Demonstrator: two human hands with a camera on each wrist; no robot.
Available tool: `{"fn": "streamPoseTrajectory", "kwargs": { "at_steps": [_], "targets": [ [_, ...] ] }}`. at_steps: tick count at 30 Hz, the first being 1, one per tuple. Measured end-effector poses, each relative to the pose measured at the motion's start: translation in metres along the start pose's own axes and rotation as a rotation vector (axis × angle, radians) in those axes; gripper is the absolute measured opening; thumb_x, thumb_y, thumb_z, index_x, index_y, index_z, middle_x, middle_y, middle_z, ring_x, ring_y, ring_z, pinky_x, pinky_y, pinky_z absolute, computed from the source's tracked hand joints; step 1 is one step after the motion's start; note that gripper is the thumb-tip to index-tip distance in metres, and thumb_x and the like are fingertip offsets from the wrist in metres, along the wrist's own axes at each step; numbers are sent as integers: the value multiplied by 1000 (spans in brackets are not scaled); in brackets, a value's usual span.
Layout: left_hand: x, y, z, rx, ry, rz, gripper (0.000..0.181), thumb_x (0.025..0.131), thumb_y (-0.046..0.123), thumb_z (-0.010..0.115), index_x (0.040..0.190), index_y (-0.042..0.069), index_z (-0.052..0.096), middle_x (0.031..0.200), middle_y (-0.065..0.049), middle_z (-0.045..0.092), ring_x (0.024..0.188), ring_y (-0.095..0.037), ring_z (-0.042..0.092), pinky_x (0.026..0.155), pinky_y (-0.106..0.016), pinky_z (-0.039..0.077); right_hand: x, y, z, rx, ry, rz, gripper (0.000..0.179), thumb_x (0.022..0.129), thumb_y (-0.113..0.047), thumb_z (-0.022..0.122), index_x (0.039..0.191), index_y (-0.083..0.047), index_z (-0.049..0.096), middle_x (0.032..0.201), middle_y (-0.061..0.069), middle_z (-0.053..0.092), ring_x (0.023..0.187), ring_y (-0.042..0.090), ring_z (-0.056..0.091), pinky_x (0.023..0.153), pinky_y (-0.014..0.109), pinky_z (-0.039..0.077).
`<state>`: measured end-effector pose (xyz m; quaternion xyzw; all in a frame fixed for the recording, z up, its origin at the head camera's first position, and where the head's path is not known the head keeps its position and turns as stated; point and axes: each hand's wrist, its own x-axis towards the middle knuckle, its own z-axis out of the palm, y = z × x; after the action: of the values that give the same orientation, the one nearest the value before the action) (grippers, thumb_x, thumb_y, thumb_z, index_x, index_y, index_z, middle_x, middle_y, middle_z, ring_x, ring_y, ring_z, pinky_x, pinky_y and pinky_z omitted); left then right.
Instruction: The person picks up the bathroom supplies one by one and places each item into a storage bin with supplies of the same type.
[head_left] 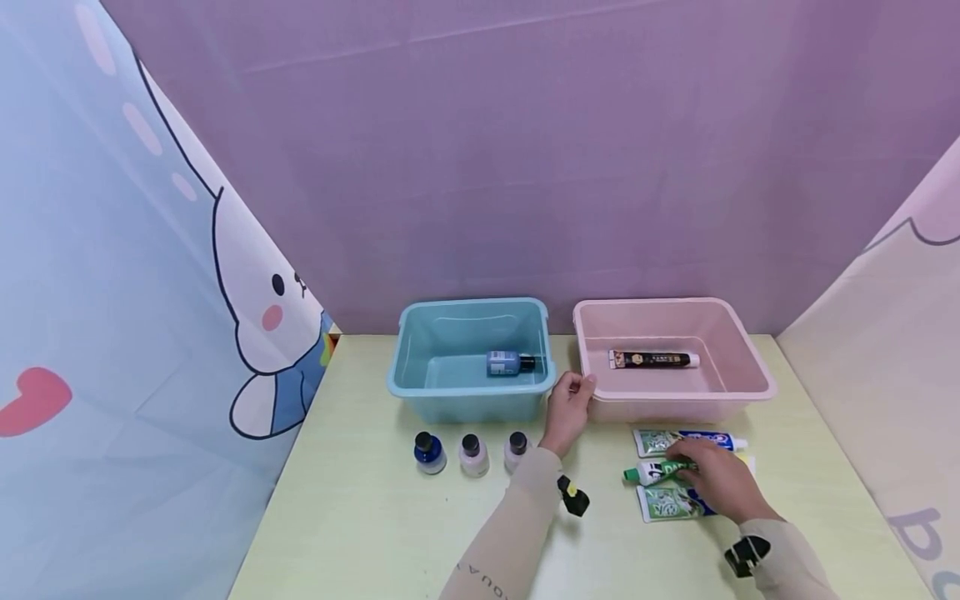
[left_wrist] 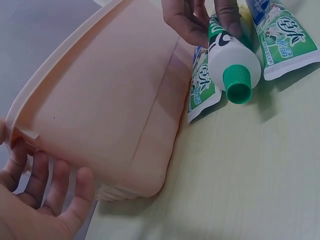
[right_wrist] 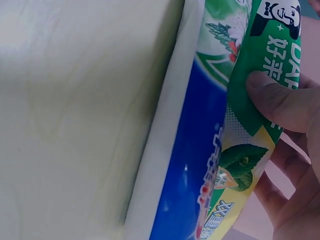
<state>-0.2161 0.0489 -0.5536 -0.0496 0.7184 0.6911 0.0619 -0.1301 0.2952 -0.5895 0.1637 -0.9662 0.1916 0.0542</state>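
Observation:
My left hand [head_left: 567, 408] grips the left front corner of the pink bin [head_left: 675, 408]. In the left wrist view its fingers [left_wrist: 60, 185] curl beneath the rim. A black toothpaste tube [head_left: 652, 359] lies inside that bin. My right hand [head_left: 720, 479] pinches a green and white toothpaste tube [left_wrist: 232, 55] with a green cap, thumb on its printed side in the right wrist view. The held tube sits between two blue and green toothpaste tubes, a rear one [head_left: 651, 442] and a front one [head_left: 666, 504], and overlaps the front one in the right wrist view.
Left of the pink bin stands a blue bin [head_left: 472, 408] with a blue bottle [head_left: 504, 362] lying in it. Before it stand a dark blue bottle [head_left: 430, 454] and two pale bottles [head_left: 474, 458] with black caps. A purple curtain [head_left: 525, 167] hangs behind the bins.

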Motion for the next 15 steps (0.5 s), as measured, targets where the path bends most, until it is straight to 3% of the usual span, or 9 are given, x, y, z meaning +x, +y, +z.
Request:
{"fn": "streamPoseTrajectory", "kwargs": {
  "at_steps": [3,9,15],
  "targets": [
    [0,-1,1,-11,9,3,25,104,41,57,98,17,61,89,3,56,91,-35,62,68,-26,47,1,1,0,-4,11,-4,35,75,2,85,104,-14,76,109,7,75,108,36,69,91,57,55],
    [0,-1,2,4,25,-6,24,104,43,57,99,20,62,95,6,58,88,-13,56,76,-28,49,2,2,-2,-11,34,-4,36,74,1,86,104,-15,76,108,8,75,105,34,70,89,57,56],
    [0,-2,2,12,39,5,23,104,41,58,98,19,63,96,6,59,88,-11,57,77,-27,51,5,-2,-10,5,36,2,38,73,1,87,105,-16,76,112,10,75,104,35,70,87,57,56]
  ]
}}
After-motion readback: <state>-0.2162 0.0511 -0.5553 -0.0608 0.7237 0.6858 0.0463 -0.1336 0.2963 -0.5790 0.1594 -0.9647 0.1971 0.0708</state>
